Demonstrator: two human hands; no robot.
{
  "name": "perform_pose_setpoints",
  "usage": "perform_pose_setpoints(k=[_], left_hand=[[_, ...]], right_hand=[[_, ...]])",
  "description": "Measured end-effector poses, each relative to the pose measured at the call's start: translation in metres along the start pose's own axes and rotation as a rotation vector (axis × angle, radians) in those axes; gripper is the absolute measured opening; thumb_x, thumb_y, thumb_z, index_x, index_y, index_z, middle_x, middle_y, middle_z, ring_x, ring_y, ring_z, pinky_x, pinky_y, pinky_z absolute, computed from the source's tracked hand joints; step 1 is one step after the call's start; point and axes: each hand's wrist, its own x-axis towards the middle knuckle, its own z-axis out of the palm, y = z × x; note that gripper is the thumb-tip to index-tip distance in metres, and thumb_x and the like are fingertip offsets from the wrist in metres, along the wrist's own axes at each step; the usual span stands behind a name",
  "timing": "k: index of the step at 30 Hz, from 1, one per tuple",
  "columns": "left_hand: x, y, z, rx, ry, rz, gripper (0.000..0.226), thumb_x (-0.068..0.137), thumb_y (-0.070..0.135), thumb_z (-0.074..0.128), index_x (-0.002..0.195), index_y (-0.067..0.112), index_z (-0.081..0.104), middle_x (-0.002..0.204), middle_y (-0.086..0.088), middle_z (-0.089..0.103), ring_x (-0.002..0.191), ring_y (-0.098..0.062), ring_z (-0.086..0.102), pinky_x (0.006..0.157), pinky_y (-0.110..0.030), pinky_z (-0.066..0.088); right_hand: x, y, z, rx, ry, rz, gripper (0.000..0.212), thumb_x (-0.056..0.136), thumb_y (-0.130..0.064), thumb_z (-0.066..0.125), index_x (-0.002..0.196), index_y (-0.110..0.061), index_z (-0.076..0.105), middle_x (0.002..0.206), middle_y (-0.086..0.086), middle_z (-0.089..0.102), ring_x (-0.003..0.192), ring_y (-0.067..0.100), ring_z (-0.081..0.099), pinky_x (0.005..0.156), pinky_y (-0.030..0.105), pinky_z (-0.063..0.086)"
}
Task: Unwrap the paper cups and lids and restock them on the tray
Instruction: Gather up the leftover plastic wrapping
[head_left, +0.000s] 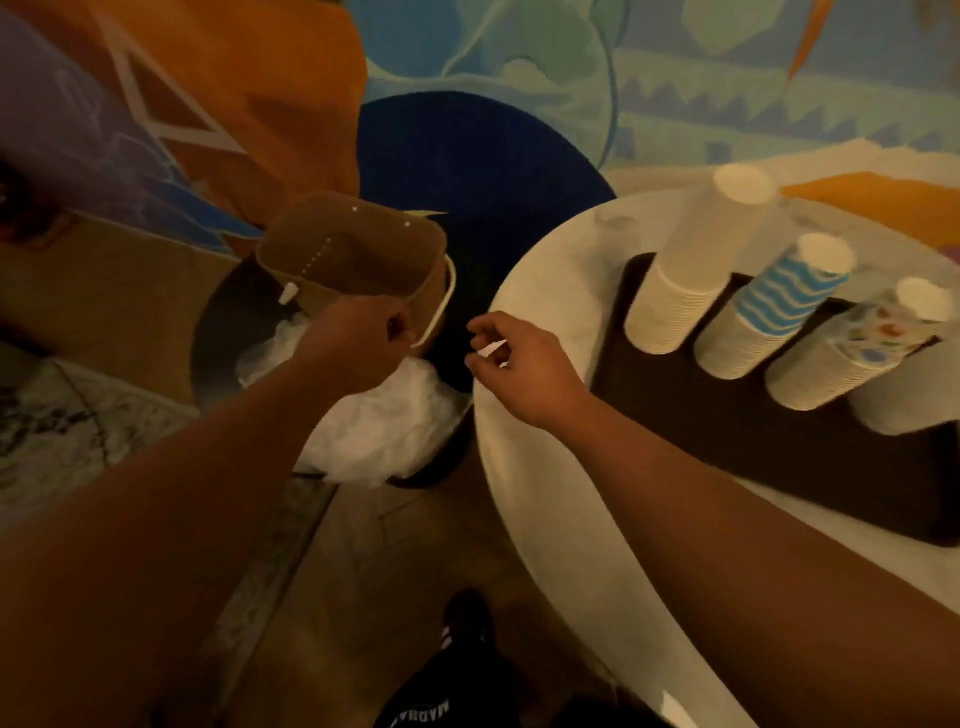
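Four cup stacks (670, 291) stood upside down on the tray (675, 415). Left of it, the left hand (358, 348) gripped a paper bag (353, 254); the right hand (519, 364) pinched a white scrap (491, 351). The stacks looked light, crushable and tippy: best held low, around the sides.

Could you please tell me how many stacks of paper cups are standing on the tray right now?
3 clear stacks on the dark tray: plain white stack, blue-striped stack, multicoloured stack. A blurred pale shape beside it may be a fourth.
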Motion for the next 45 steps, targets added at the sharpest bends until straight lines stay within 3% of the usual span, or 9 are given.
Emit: perform_pose_setpoints(k=[6, 12, 19, 24, 27, 30, 34, 40, 45], left_hand=[[-0.008, -0.092, 0.056, 0.08, -0.192, -0.057, 0.042, 0.089, 0.046, 0.062, 0.118, 0.015, 0.06, 0.118, -0.007, 0.061, 0.108, -0.024, 0.055, 0.093, -0.033, 0.04], [-0.005, -0.108, 0.114, 0.059, -0.169, 0.074, 0.055, 0.081, 0.054, 0.065, 0.121, 0.018, 0.06, 0.124, -0.006, 0.059, 0.11, -0.025, 0.054, 0.095, -0.038, 0.043], [-0.008, -0.132, 0.126, -0.057, 0.023, 0.114, 0.046, 0.087, 0.053, 0.057, 0.11, 0.015, 0.066, 0.111, -0.005, 0.065, 0.1, -0.023, 0.058, 0.086, -0.035, 0.046], [-0.018, -0.138, 0.108, -0.026, 0.131, 0.165, 0.069, 0.078, 0.071, 0.052, 0.115, 0.014, 0.063, 0.114, -0.006, 0.063, 0.104, -0.023, 0.058, 0.086, -0.038, 0.047], [-0.026, -0.136, 0.1, 0.041, 0.075, 0.182, 0.078, 0.069, 0.074, 0.057, 0.119, 0.015, 0.059, 0.117, -0.006, 0.062, 0.105, -0.025, 0.057, 0.088, -0.04, 0.046], [-0.032, -0.13, 0.089, 0.07, 0.111, 0.117, 0.046, 0.076, 0.044, 0.058, 0.111, 0.013, 0.063, 0.102, -0.008, 0.068, 0.089, -0.029, 0.063, 0.085, -0.038, 0.044], [-0.048, -0.103, 0.073, 0.103, 0.323, 0.146, 0.025, 0.07, 0.025, 0.063, 0.089, 0.008, 0.065, 0.074, -0.009, 0.065, 0.055, -0.026, 0.057, 0.059, -0.028, 0.041], [-0.063, -0.022, 0.069, -0.029, 0.373, 0.317, 0.043, 0.081, 0.045, 0.055, 0.102, 0.009, 0.068, 0.082, -0.007, 0.069, 0.056, -0.023, 0.061, 0.054, -0.025, 0.046], [-0.086, 0.073, 0.082, -0.102, 0.413, 0.309, 0.052, 0.088, 0.054, 0.04, 0.102, 0.012, 0.067, 0.086, -0.006, 0.068, 0.07, -0.024, 0.064, 0.066, -0.026, 0.044]], right_hand=[[0.034, 0.013, 0.092, -0.087, -0.329, 0.348, 0.056, 0.092, -0.034, 0.063, 0.14, -0.011, 0.044, 0.136, 0.01, 0.054, 0.118, 0.03, 0.055, 0.094, 0.03, 0.043], [0.067, 0.039, 0.14, -0.107, -0.169, 0.612, 0.066, 0.095, -0.043, 0.056, 0.145, -0.005, 0.033, 0.143, 0.018, 0.047, 0.129, 0.037, 0.046, 0.101, 0.038, 0.041], [0.091, 0.04, 0.149, -0.181, -0.112, 0.599, 0.035, 0.097, -0.028, 0.049, 0.124, -0.007, 0.058, 0.125, 0.014, 0.06, 0.115, 0.033, 0.056, 0.088, 0.034, 0.045], [0.086, 0.027, 0.146, 0.42, -0.078, 0.738, 0.019, 0.097, -0.021, 0.05, 0.109, -0.013, 0.062, 0.107, 0.01, 0.062, 0.094, 0.026, 0.061, 0.08, 0.039, 0.058], [0.083, 0.009, 0.139, 0.661, -0.134, 0.711, 0.012, 0.1, -0.017, 0.048, 0.104, -0.015, 0.06, 0.105, 0.011, 0.066, 0.097, 0.026, 0.065, 0.074, 0.036, 0.059], [0.081, -0.009, 0.133, 0.737, -0.195, 0.64, 0.015, 0.101, -0.019, 0.049, 0.112, -0.013, 0.058, 0.102, 0.008, 0.065, 0.091, 0.023, 0.064, 0.081, 0.038, 0.057], [0.065, -0.031, 0.115, 0.68, -0.268, 0.515, 0.031, 0.094, -0.031, 0.061, 0.119, -0.013, 0.059, 0.106, 0.006, 0.065, 0.096, 0.021, 0.064, 0.089, 0.041, 0.054], [0.016, -0.033, 0.043, 0.671, -0.17, 0.426, 0.018, 0.097, -0.009, 0.051, 0.111, -0.018, 0.058, 0.108, 0.008, 0.066, 0.094, 0.021, 0.066, 0.068, 0.033, 0.059], [-0.063, 0.026, -0.053, 0.694, -0.053, 0.429, 0.017, 0.096, -0.004, 0.047, 0.095, -0.016, 0.059, 0.097, 0.004, 0.066, 0.092, 0.022, 0.067, 0.082, 0.049, 0.057]])
